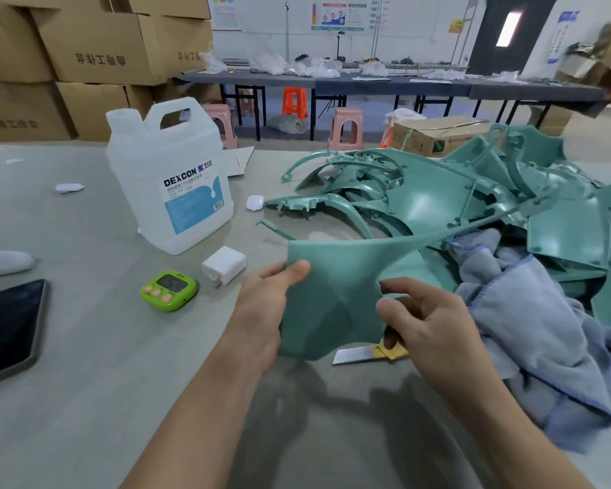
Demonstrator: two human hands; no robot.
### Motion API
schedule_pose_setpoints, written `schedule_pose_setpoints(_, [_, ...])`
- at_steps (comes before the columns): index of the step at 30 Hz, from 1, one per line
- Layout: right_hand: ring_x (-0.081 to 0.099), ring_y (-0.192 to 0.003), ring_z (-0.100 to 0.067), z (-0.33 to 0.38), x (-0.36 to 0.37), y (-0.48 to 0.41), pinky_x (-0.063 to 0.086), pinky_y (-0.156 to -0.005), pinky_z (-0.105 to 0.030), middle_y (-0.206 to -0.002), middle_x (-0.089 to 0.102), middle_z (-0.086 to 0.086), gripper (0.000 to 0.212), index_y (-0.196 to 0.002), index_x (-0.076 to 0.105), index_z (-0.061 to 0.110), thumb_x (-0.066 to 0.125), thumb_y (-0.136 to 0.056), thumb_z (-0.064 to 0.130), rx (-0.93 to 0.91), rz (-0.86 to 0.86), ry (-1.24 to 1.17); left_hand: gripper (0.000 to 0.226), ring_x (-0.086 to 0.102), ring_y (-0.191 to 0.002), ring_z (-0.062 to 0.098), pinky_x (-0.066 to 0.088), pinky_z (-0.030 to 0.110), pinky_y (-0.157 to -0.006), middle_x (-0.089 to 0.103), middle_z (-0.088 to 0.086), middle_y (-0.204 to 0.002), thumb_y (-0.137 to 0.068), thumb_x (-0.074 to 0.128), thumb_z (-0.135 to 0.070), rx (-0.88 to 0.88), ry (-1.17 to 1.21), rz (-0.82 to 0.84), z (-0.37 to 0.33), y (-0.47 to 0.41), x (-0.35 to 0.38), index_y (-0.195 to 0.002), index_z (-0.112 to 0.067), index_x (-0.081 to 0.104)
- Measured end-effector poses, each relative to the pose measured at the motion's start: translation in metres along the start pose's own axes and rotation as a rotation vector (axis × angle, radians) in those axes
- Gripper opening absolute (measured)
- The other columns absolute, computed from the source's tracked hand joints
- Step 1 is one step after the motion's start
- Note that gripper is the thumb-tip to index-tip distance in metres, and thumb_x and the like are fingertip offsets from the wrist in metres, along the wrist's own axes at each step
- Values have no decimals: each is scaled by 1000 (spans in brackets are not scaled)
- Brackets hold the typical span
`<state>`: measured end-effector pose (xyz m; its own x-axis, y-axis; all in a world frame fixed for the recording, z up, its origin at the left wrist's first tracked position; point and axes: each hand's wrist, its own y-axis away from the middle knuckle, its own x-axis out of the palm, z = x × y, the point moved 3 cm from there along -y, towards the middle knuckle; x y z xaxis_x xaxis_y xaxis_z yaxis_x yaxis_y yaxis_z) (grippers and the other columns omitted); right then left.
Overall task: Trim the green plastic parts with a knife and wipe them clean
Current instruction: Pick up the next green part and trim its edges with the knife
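Head view showed a grey worktop (pixel 96 365) in a carton-stacked room. Left grip (pixel 261 312) and right grip (pixel 434 330) both pinched one green part (pixel 332 273) at centre; one knife (pixel 353 355) at five o'clock, one jug (pixel 170 192) at ten.

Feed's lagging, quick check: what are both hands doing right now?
Left hand: grips the green part.
Right hand: holds the knife.

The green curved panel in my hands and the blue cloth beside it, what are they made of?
Green curved panel: probably moulded plastic, matte, finely textured face, thin edge. Blue cloth: seemingly terry or microfibre towel, fuzzy nap, limp folds, stitched hem.
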<state>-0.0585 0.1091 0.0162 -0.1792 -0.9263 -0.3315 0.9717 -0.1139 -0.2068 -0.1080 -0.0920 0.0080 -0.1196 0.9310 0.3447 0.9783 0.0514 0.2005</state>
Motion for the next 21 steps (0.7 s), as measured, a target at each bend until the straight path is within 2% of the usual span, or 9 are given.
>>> schedule_pose_setpoints(2, [50,-42,-10,-5,2,-4,42,-44,-22,-50,63,-5,20,-99,72,31,66,-96,11,61,-78,-38,21,75,-95,34,63,43,-77,76,18,-107,-89,66,-14,-78,39,125,2,2,0,-104,-6,78])
schedule_pose_setpoints(5, [50,-39,-12,-2,3,-2,42,-41,-21,-47,61,-6,13,-101,75,16,65,-98,8,142,-108,-170,30,74,-93,32,63,42,-73,74,20,-113,-75,64,-12,-185,52,334,4,9,3,-101,-9,79])
schedule_pose_setpoints(7, [57,-48,-4,4,-9,1,45,-49,-18,-60,70,3,12,-93,77,25,68,-97,18,62,-196,-87,36,74,-92,33,63,42,-73,72,22,-115,-72,60,-5,-179,121,378,5,7,4,-104,-6,78])
schedule_pose_setpoints(9, [63,-77,-1,9,-40,4,49,-67,-20,-82,74,15,7,-97,75,36,72,-92,32,-62,-386,284,45,74,-96,35,63,44,-72,72,22,-118,-74,57,-3,-176,191,376,5,4,2,-117,-3,69])
schedule_pose_setpoints(11, [58,-106,-15,10,-68,6,44,-89,-36,-108,71,6,32,-117,68,36,72,-85,40,-61,-493,800,52,73,-101,35,62,43,-71,71,21,-120,-74,55,-2,-170,227,362,3,0,-2,-125,-4,63])
schedule_pose_setpoints(14, [53,-119,-35,-9,-88,8,39,-97,-45,-129,59,-7,55,-134,51,31,63,-84,51,257,-260,1198,58,73,-100,35,62,42,-68,71,20,-120,-73,51,0,-182,260,347,3,-2,-1,-130,-3,59])
schedule_pose_setpoints(17, [55,-87,-34,-5,-94,5,46,-74,-43,-99,62,-10,24,-109,61,26,68,-86,19,213,-179,1030,61,73,-98,35,62,45,-70,72,19,-119,-71,49,1,-149,223,372,4,0,0,-130,-9,60])
schedule_pose_setpoints(19, [53,-67,-29,15,-99,6,42,-60,-38,-78,61,-6,21,-96,65,21,65,-84,3,29,-354,761,59,73,-99,34,62,47,-74,72,17,-121,-72,48,2,-150,219,415,2,5,6,-126,-15,64])
schedule_pose_setpoints(21, [53,-72,-26,51,-87,12,46,-62,-37,-77,60,3,24,-98,66,26,61,-83,8,-213,-458,648,55,73,-97,34,62,45,-73,72,16,-120,-79,45,6,-138,195,398,4,5,9,-124,-17,67])
